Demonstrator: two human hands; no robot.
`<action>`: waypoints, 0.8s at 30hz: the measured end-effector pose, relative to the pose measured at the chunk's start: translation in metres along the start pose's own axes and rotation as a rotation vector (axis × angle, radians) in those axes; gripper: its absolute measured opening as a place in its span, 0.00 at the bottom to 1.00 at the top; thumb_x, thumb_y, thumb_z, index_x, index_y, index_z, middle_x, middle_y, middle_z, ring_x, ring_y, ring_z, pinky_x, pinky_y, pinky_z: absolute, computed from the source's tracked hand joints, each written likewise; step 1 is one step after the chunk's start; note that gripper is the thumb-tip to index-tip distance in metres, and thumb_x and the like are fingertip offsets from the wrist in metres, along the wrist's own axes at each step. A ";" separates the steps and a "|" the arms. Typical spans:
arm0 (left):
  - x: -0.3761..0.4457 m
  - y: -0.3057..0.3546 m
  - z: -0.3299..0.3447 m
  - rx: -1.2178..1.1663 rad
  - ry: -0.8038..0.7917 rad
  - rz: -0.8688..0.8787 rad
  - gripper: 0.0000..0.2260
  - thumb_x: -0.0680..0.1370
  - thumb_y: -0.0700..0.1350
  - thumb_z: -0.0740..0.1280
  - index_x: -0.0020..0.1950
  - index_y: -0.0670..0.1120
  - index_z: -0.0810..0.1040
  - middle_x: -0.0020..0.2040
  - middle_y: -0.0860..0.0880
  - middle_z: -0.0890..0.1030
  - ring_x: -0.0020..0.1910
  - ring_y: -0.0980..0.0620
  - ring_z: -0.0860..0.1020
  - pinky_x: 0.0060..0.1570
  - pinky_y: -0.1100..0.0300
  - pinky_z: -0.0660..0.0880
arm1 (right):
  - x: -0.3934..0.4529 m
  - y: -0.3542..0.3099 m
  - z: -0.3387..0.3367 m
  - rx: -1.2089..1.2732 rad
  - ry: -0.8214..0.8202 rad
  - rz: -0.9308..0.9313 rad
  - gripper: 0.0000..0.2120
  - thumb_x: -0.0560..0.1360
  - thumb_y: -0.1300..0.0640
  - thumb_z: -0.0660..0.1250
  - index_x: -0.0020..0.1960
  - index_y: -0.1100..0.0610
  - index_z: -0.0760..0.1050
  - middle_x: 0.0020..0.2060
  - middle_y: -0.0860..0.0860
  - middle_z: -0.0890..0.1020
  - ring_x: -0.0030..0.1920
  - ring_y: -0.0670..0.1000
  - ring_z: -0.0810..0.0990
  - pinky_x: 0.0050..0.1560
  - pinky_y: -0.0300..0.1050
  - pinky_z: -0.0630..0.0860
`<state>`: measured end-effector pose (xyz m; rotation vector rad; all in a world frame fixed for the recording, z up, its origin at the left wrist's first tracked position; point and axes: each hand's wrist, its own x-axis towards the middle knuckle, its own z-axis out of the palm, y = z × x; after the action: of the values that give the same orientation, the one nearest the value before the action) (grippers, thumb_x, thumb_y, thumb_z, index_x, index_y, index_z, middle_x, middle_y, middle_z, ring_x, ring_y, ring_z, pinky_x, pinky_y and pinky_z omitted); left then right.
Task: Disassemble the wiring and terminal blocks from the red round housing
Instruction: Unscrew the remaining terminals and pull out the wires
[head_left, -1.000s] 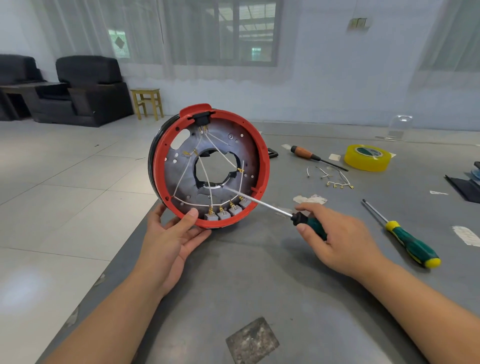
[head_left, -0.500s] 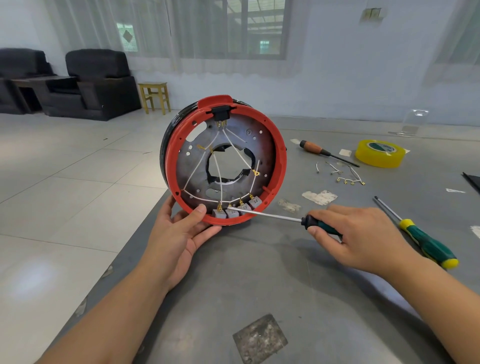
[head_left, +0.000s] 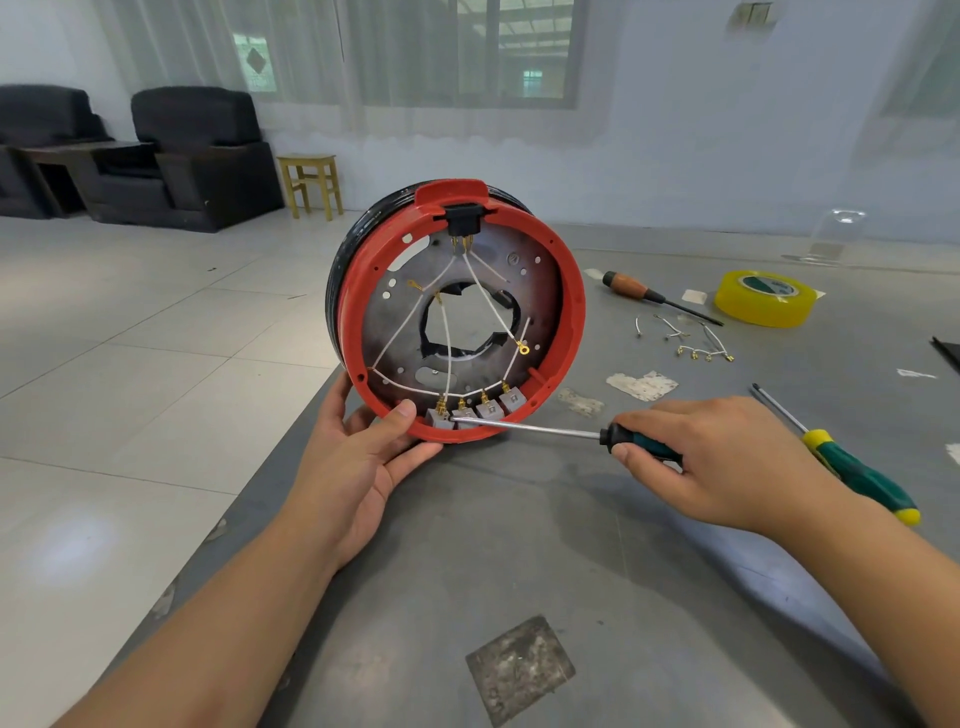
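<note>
— Housing, red, round (head_left: 571, 322): where, and how held?
— Upright on edge at the grey table's (head_left: 519, 545) left side. Left hand (head_left: 358, 467) cups the lower rim, thumb hooked over the lip, fingers behind.
— Contents?
— White wires (head_left: 485, 291) fanning from a black connector (head_left: 464, 218) down to four grey terminal blocks (head_left: 478, 410).
— Right hand (head_left: 727, 457)?
— Clenched round a green-handled screwdriver (head_left: 644, 442); tip at the leftmost blocks.
— Further right?
— Spare screwdriver (head_left: 857, 473), yellow tape roll (head_left: 763, 299).

One red housing (head_left: 569, 317); four grey terminal blocks (head_left: 475, 413) in it. Three screwdrivers: one in hand (head_left: 550, 430), two lying (head_left: 852, 467) (head_left: 657, 297). One yellow tape roll (head_left: 763, 299). Two armchairs (head_left: 202, 156), one stool (head_left: 310, 182).
</note>
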<state>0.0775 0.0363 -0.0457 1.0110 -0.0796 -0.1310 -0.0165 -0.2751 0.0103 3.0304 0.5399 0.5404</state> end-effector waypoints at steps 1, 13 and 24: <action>0.000 0.000 0.000 -0.002 -0.002 0.002 0.34 0.73 0.36 0.74 0.78 0.51 0.70 0.64 0.40 0.84 0.57 0.36 0.86 0.50 0.45 0.85 | 0.000 0.000 -0.001 0.010 -0.009 0.000 0.19 0.81 0.40 0.55 0.64 0.44 0.79 0.45 0.43 0.83 0.41 0.49 0.79 0.38 0.47 0.77; 0.002 -0.002 0.000 0.005 0.024 0.005 0.28 0.79 0.32 0.70 0.77 0.51 0.72 0.63 0.40 0.84 0.56 0.38 0.86 0.48 0.47 0.85 | 0.006 -0.001 -0.003 0.098 -0.116 0.015 0.22 0.80 0.38 0.52 0.56 0.47 0.81 0.38 0.45 0.82 0.37 0.49 0.78 0.39 0.51 0.77; 0.003 0.000 0.002 -0.013 0.060 0.001 0.24 0.80 0.34 0.70 0.75 0.50 0.74 0.60 0.42 0.86 0.55 0.38 0.87 0.51 0.47 0.85 | -0.001 -0.008 0.012 0.033 -0.050 0.047 0.27 0.78 0.35 0.46 0.64 0.44 0.77 0.45 0.45 0.83 0.43 0.52 0.80 0.39 0.50 0.78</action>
<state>0.0799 0.0342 -0.0450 1.0013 -0.0243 -0.1001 -0.0157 -0.2673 -0.0015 3.0861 0.4813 0.4601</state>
